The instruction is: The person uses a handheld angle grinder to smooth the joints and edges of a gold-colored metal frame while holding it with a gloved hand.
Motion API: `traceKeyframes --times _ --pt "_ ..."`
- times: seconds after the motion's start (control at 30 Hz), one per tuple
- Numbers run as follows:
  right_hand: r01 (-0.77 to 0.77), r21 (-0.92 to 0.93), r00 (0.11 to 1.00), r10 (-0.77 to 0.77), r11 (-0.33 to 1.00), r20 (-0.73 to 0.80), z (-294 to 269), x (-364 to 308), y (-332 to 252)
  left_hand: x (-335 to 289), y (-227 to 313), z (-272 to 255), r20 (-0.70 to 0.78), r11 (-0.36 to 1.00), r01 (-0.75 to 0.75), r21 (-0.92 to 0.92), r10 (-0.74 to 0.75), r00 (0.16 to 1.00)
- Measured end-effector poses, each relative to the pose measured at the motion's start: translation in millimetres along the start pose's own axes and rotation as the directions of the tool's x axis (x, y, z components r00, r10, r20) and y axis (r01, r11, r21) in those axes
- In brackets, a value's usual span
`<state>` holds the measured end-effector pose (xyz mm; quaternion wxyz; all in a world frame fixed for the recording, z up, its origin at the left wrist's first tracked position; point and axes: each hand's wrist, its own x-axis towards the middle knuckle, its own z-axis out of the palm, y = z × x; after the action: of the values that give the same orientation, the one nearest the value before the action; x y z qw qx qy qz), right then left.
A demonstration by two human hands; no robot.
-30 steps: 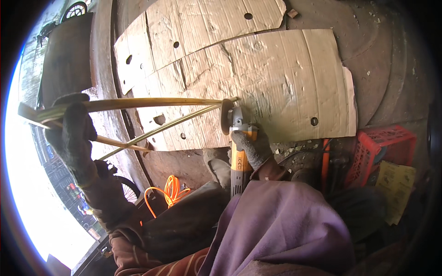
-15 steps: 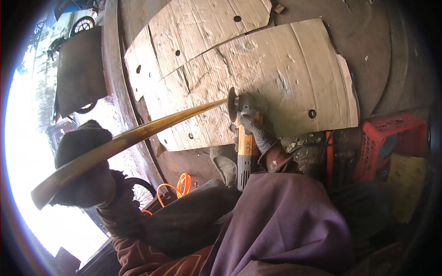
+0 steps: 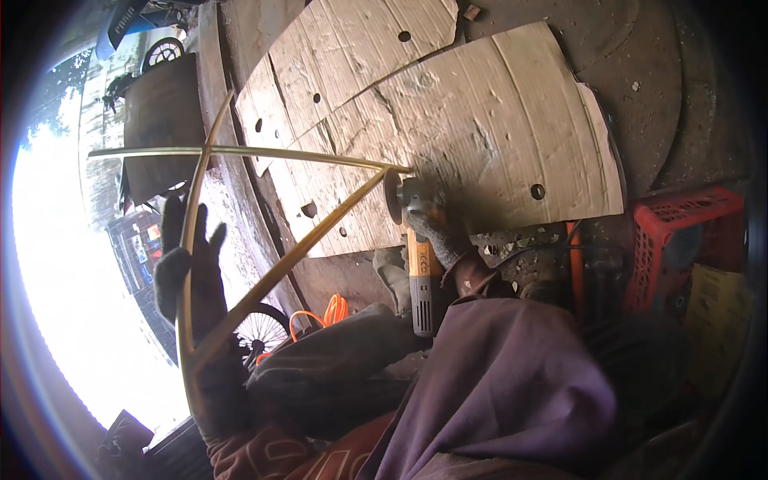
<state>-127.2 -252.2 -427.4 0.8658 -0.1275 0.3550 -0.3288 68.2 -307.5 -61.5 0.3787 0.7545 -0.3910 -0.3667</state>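
My left hand (image 3: 204, 272), in a dark glove, holds a gold-coloured metal frame (image 3: 280, 268) of thin joined bars, its thumb hooked over one bar and its fingers stretched out behind. The bars cross at the far left and meet in a corner near the middle of the view. My right hand (image 3: 438, 232), in a grey knit glove, is wrapped round the head end of an orange and grey angle grinder (image 3: 422, 276). Its disc (image 3: 393, 196) stands edge-on at that corner of the frame; whether they touch I cannot tell. The grinder's body points back toward my knee.
Worn cardboard sheets (image 3: 480, 120) with holes lie on the ground ahead. A red plastic crate (image 3: 648, 264) stands at the right, beside a yellowish printed sheet (image 3: 712, 312). Coiled orange cable (image 3: 334, 310) and a spoked wheel (image 3: 262, 330) are at the left. Purple cloth (image 3: 496, 384) covers my knee.
My left hand has turned the frame, so several bars now show where one long bar showed before. Its fist has loosened into stretched fingers. The grinder has shifted slightly left.
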Motion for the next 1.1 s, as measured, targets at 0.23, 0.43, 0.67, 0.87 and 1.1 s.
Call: traceKeyframes --times 0.23,0.43,0.67,0.87,1.1 --pt "0.049 -0.268 0.988 -0.087 0.962 -0.131 12.4 10.0 -38.2 -16.7 -5.4 -14.4 0.020 0.970 0.224 -0.095 -0.223 0.975" --pt "0.135 -0.367 0.991 -0.125 0.920 0.051 8.7 1.5 -14.8 -46.2 -19.3 -21.1 0.000 0.933 0.320 -0.165 -0.324 0.946" --pt "0.034 -0.309 0.996 -0.057 0.950 -0.068 6.9 2.1 -10.8 -81.7 -73.6 -38.0 -0.072 0.919 0.334 -0.208 -0.355 0.932" --pt "-0.100 -0.277 0.991 0.072 0.956 -0.110 22.9 -10.2 -23.8 -110.3 -118.2 -45.3 -0.204 0.910 0.327 -0.254 -0.381 0.902" --pt "-0.208 -0.333 0.968 0.146 0.920 -0.202 15.5 4.8 -42.1 -133.9 -173.1 -55.5 -0.228 0.952 0.257 -0.168 -0.291 0.929"
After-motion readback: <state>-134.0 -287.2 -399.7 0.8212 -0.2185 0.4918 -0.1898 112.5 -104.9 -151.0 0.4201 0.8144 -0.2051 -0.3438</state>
